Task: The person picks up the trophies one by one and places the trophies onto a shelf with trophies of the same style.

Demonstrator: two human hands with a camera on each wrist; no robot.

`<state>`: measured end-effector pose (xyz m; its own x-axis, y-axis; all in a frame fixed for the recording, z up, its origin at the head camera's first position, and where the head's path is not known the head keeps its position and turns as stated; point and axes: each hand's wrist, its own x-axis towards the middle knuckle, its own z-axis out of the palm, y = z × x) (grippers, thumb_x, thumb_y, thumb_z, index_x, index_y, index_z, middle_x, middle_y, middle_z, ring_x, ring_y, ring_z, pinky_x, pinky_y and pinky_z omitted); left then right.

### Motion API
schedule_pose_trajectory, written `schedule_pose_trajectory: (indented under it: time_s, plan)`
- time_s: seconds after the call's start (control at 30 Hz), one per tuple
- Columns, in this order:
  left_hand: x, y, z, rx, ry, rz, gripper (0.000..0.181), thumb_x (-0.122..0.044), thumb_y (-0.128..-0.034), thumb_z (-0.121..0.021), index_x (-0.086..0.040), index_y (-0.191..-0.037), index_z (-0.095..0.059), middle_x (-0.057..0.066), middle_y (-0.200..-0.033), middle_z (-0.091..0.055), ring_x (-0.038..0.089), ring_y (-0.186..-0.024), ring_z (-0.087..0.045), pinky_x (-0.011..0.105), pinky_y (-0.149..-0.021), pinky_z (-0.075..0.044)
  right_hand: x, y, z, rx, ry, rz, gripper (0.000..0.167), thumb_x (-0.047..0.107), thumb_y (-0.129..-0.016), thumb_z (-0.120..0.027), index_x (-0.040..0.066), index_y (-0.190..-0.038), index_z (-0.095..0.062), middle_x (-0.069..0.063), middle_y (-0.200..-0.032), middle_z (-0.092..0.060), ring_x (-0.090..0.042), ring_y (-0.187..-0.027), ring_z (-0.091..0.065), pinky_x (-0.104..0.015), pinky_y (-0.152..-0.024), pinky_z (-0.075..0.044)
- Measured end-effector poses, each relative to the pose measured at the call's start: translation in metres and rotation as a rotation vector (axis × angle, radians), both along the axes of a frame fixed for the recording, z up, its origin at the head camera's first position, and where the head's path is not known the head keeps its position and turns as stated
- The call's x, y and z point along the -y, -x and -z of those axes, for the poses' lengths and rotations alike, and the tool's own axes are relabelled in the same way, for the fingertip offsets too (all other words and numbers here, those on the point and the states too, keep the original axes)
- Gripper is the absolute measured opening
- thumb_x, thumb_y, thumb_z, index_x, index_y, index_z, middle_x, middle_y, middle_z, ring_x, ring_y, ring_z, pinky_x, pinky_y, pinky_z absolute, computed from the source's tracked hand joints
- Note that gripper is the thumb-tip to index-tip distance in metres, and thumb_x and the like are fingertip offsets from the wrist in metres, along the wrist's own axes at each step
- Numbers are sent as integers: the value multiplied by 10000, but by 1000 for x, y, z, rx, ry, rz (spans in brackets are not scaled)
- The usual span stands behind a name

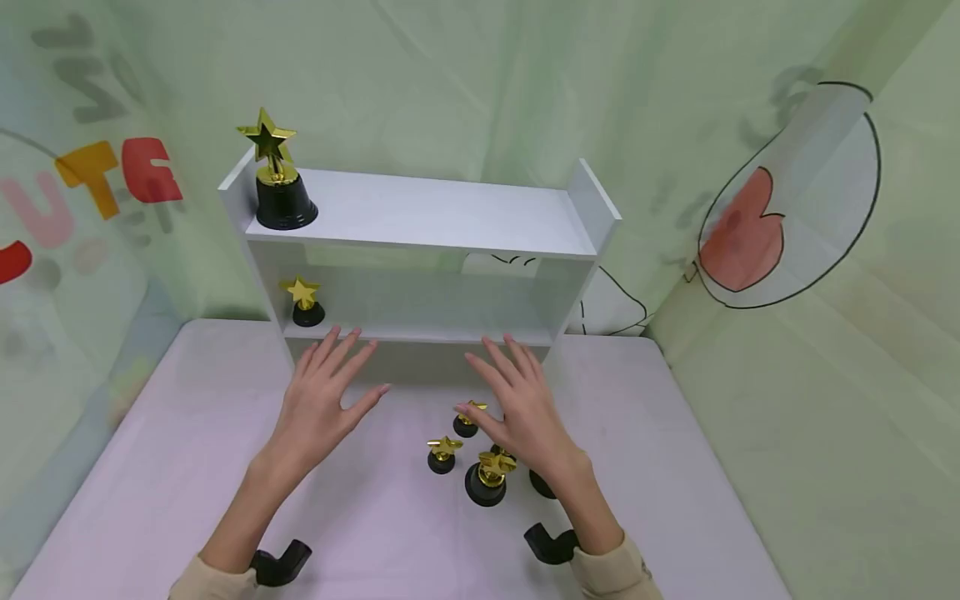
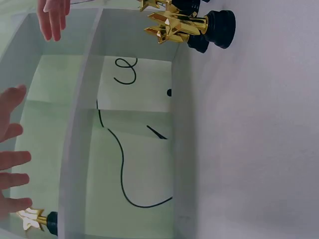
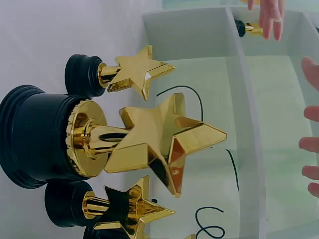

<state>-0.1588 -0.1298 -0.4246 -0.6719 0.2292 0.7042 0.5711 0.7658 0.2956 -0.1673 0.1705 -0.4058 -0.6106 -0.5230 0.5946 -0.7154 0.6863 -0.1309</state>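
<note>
My left hand (image 1: 317, 408) hovers in front of the white shelf (image 1: 435, 210), fingers spread, holding nothing. Level with it on the other side, my right hand (image 1: 527, 418) is likewise spread and bare. Beneath and beside the right hand, several gold star trophies with black bases stand on the table, among them a bigger trophy (image 1: 487, 482) and a small trophy (image 1: 442, 454). The right forearm partly hides some. A large star trophy (image 1: 283, 196) is on the shelf's top board at the left. A small star trophy (image 1: 306, 304) stands below it on the middle board.
The shelf stands at the back of the pale table (image 1: 375, 517), against a light green curtain (image 1: 420, 83). Printed letters (image 1: 152, 170) show on the left curtain and a red heart drawing (image 1: 746, 237) on the right. A black curved piece (image 1: 281, 563) sits by each wrist.
</note>
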Motion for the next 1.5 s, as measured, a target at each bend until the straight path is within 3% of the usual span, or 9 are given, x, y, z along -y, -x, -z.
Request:
schedule_pose_trajectory:
  time_s: [0.13, 0.27, 0.5, 0.6, 1.0, 1.37, 1.5]
  plan:
    - [1, 4, 3, -101, -142, 2, 590, -130, -803, -850, 19, -1339, -653, 230, -1317, -673, 464, -1268, -588, 624, -1042, -472, -2, 0, 1, -45, 36, -14, 608, 442, -909, -767, 59, -1364, -641, -199, -1465, -581, -486, -1397, -464, -671, -1142, -361]
    - [3, 7, 6, -188, -278, -37, 562, -36, -798, -832, 51, -1323, -653, 224, -1234, -701, 432, -1148, -639, 492, -978, -513, -3, -1, 2, -44, 51, -18, 603, 381, -867, -819, 58, -1348, -651, -180, -1461, -590, -460, -1383, -489, -655, -1128, -389]
    - [10, 8, 10, -265, -421, -163, 515, 63, -809, -802, 86, -1301, -655, 269, -1162, -702, 449, -1050, -655, 129, -1036, -430, -3, -5, 6, -50, 73, -33, 604, 336, -818, -863, 46, -1312, -671, -170, -1435, -612, -456, -1350, -521, -625, -1103, -433]
    - [13, 10, 10, -271, -464, -217, 492, 66, -825, -784, 103, -1296, -648, 296, -1164, -684, 457, -1053, -642, 74, -1038, -390, -4, -6, 8, -52, 74, -34, 592, 336, -823, -859, 51, -1307, -673, -170, -1427, -618, -448, -1346, -528, -617, -1097, -444]
    - [27, 22, 10, -215, -614, -319, 468, 60, -882, -724, 116, -1331, -605, 328, -1203, -605, 451, -1089, -625, 79, -957, -457, -7, -13, 12, -39, 71, -45, 560, 292, -822, -862, 54, -1295, -680, -161, -1425, -620, -407, -1352, -527, -584, -1092, -458]
    - [45, 41, 3, -37, -743, -372, 454, -5, -917, -722, 20, -1362, -637, 248, -1189, -671, 349, -1042, -670, 24, -870, -465, -8, -17, 11, -6, 49, -28, 585, 309, -812, -871, 63, -1305, -676, -157, -1431, -617, -399, -1368, -515, -572, -1102, -459]
    - [49, 47, 5, -5, -759, -377, 429, -9, -923, -711, 15, -1348, -653, 234, -1162, -691, 259, -998, -682, 30, -834, -484, -9, -17, 13, -13, 53, -32, 520, 383, -902, -793, 69, -1300, -679, -157, -1419, -625, -400, -1356, -524, -575, -1087, -471]
